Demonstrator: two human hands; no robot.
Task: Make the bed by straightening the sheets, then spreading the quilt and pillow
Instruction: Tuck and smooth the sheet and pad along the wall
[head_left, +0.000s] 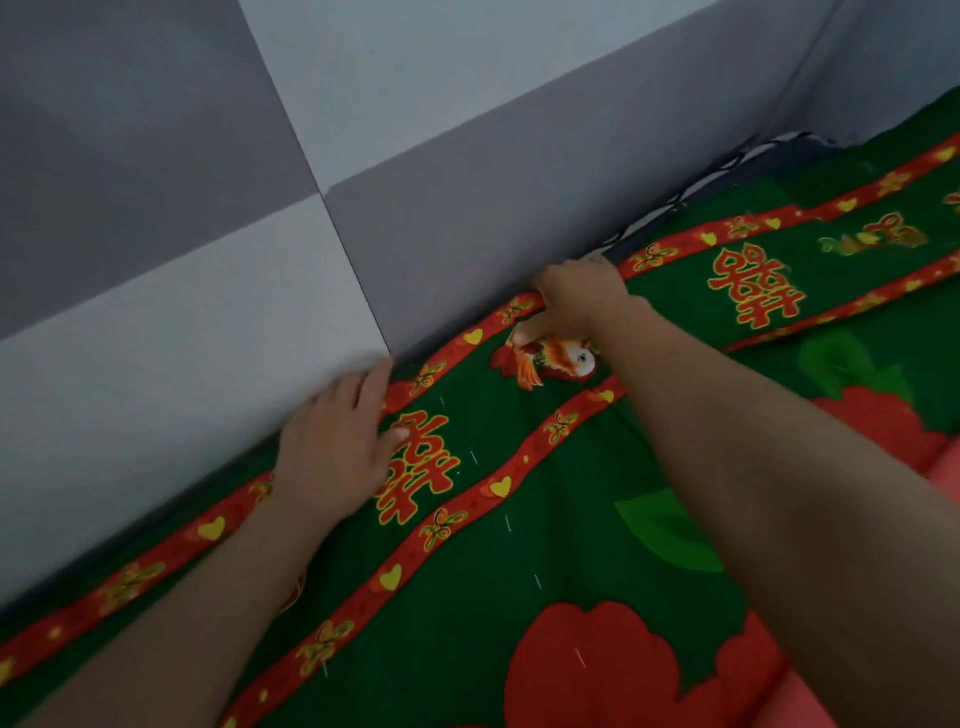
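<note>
Fingers (376, 400) of the left hand (332, 452) lie straight and close together, flat on the near stretch of the green-and-red quilt (519, 545), with their tips at the foot of the grey wall (208, 312). Farther along the same edge, the right hand (582, 291) has its fingers (553, 283) curled over and clamped on the red border band (457, 345). Identification as the quilt rests on the white tacking stitches across it; it could be a sheet, and the view does not settle this. Progress, as judged: the cloth is spread over the bed and lies mostly flat on the near side, with shallow creases between the two arms. The wall-side edge appears to be under adjustment, so this step is in hand, not finished. At the far right a dark lattice-patterned cloth (727, 161) shows uncovered beside the wall, and pink fabric (948, 467) shows at the right margin, so coverage there looks incomplete. No pillow is in view; that step is taken as outstanding. Orientation: the visible long edge runs along the wall from near left to far right, with the border bands parallel to it. Which end is the head cannot be told.
</note>
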